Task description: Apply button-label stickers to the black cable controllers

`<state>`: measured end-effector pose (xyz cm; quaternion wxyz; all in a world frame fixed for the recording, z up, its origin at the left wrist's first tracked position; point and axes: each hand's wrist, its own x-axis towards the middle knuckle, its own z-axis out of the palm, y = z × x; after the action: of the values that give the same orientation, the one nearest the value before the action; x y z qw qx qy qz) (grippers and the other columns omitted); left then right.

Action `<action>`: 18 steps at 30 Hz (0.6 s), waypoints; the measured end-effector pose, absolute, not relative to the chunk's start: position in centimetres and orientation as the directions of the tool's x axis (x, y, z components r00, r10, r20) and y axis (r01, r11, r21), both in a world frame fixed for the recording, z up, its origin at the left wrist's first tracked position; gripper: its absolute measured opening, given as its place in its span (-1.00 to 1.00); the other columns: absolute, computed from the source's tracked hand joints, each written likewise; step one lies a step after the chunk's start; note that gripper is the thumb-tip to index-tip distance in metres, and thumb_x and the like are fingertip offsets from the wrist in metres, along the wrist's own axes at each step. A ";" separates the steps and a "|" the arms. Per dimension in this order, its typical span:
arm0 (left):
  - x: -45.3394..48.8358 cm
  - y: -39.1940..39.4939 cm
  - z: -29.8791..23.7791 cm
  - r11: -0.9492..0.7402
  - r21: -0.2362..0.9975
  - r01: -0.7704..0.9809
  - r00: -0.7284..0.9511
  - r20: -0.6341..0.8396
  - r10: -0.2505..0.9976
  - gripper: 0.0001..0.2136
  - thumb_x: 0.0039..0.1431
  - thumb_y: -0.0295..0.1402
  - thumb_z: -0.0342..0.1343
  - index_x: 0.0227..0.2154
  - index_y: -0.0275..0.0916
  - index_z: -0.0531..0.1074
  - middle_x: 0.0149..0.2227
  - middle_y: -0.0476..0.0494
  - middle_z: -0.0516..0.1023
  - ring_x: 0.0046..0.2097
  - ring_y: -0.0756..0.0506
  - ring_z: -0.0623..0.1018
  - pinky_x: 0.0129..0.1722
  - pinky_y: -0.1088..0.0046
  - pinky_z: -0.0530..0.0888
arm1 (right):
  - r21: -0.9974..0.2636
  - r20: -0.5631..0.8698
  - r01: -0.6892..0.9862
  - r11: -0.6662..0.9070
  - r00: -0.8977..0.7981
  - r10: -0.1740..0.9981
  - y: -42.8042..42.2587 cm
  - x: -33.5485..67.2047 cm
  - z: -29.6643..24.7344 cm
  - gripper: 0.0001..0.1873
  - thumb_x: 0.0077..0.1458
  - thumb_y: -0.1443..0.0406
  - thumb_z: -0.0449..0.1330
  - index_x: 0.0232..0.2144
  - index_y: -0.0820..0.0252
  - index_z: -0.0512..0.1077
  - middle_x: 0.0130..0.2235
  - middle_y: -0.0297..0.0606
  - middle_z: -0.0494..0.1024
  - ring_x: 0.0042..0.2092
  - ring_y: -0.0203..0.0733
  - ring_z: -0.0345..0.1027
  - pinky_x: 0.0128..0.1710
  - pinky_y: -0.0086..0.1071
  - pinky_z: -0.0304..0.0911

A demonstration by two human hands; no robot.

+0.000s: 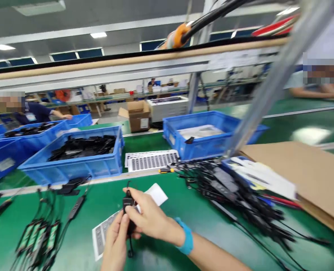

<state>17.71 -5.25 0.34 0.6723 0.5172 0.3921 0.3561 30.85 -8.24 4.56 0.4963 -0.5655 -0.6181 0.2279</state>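
Both my hands are closed on a small black plastic device with a short cable (pixel 127 202), held above the green bench. From below, my left hand (pixel 117 235) pinches its lower part. My right hand (pixel 148 216), with a blue band at the wrist, grips the upper part, thumb pressed on its front face. A dark cable end dangles beneath. Partly hidden behind the hands lies a sheet of grey labels (pixel 99 235). To the left lie several cabled units with exposed green circuit boards (pixel 38 237) and a black inline cable box (pixel 77 207).
Black cabled units (pixel 226 188) are heaped at the right beside cardboard (pixel 302 169). A blue bin of black parts (pixel 70 165) and another blue bin (pixel 203 145) stand behind. A yellow-black screwdriver (pixel 166 171) lies near label sheets (pixel 152 161). A metal post (pixel 268 90) rises at right. Other people sit beyond.
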 end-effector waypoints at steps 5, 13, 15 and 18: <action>17.8 -5.1 -0.2 -0.071 0.997 0.024 0.582 0.044 0.812 -0.49 0.16 0.04 0.10 0.12 -0.05 0.41 0.16 -0.19 0.47 0.14 -0.30 0.48 0.01 0.23 0.51 | -0.647 0.481 0.752 0.126 0.275 0.832 -10.4 35.5 7.5 -0.51 0.26 0.24 -0.03 0.22 0.16 0.21 0.12 -0.03 0.47 0.10 0.00 0.39 0.09 -0.23 0.33; 10.8 -3.2 -3.2 -0.483 0.693 0.535 0.602 0.088 0.794 -0.60 0.26 -0.05 -0.07 0.04 0.01 0.48 0.17 -0.13 0.46 0.11 -0.29 0.51 -0.18 0.29 0.58 | -0.237 0.385 0.747 -0.621 0.659 0.646 -17.5 50.8 9.4 -0.47 0.15 0.54 -0.04 0.17 0.43 0.29 -0.07 0.23 0.54 0.01 0.21 0.44 0.00 0.03 0.28; 9.0 -2.9 -4.8 -0.510 0.603 0.613 0.586 0.086 0.806 -0.61 0.26 -0.10 -0.07 0.04 -0.05 0.48 0.16 -0.17 0.46 0.12 -0.29 0.50 -0.11 0.26 0.58 | -0.148 0.308 0.666 -0.731 0.734 0.606 -17.8 52.3 7.8 -0.53 0.11 0.57 -0.05 0.04 0.51 0.41 -0.17 0.35 0.54 -0.07 0.32 0.47 -0.10 0.08 0.29; 7.2 -3.2 -6.5 -0.541 0.475 0.694 0.583 0.071 0.809 -0.60 0.27 -0.21 -0.10 0.05 -0.16 0.47 0.17 -0.25 0.44 0.13 -0.29 0.49 0.03 0.16 0.52 | -0.163 0.288 0.682 -0.713 0.724 0.626 -15.5 51.1 5.1 -0.64 0.14 0.52 -0.02 -0.11 0.63 0.47 -0.16 0.58 0.47 -0.06 0.51 0.41 -0.16 0.22 0.24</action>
<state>7.24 -3.20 -6.47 0.2030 0.8662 0.4338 0.1424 51.15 -15.55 5.11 0.1299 -0.9194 -0.3557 -0.1063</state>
